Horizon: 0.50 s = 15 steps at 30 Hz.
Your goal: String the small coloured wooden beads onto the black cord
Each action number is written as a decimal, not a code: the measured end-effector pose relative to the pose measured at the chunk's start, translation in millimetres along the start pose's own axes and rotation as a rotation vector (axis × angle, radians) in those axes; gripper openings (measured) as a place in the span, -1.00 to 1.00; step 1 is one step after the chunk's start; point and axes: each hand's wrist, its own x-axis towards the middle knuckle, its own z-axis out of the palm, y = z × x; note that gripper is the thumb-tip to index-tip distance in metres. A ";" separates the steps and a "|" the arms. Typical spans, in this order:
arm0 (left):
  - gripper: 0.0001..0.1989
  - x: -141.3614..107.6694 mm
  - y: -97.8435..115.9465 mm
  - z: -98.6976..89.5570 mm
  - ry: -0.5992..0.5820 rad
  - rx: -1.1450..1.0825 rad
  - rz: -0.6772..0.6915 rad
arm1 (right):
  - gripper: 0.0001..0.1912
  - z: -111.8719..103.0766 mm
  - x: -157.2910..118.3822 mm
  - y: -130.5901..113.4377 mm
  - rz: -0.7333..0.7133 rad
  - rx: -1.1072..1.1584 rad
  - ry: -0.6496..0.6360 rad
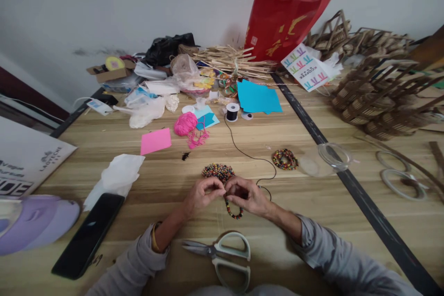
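Note:
My left hand (204,195) and my right hand (249,195) meet above the wooden table, thumbs and fingertips pinched close together. From the right hand's fingers hangs a short loop of colourful beads, a bead string (236,216). Whatever the left fingertips pinch is too small to make out. Just behind the hands lies a pile of similar multicoloured beads (218,172), partly hidden by them. A thin black cord (248,153) runs from a spool (232,112) toward my right hand. Scissors (214,250) with pale handles lie partly open in front of me.
A coiled bead strand (285,159) and a clear round lid (335,156) lie to the right. A phone (88,236) and white paper (116,178) are at left. Farther back are pink yarn (185,123), blue sheets (259,97), a red bag (286,16) and small woven baskets (367,108).

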 end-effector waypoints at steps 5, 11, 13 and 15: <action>-0.85 0.0 -3.4 1.2 0.031 0.011 -0.007 | -0.76 2.5 1.4 4.3 0.015 0.037 0.016; -0.83 2.1 16.2 -0.2 0.205 -0.154 -0.015 | -0.68 2.2 1.9 4.2 0.098 0.198 0.035; -0.77 -1.6 39.2 3.2 0.150 -0.330 -0.002 | -0.64 1.5 2.1 1.5 0.113 0.200 0.055; -0.67 -12.4 60.9 10.4 -0.125 -0.453 0.006 | -0.61 1.3 1.8 -0.4 0.118 0.202 0.077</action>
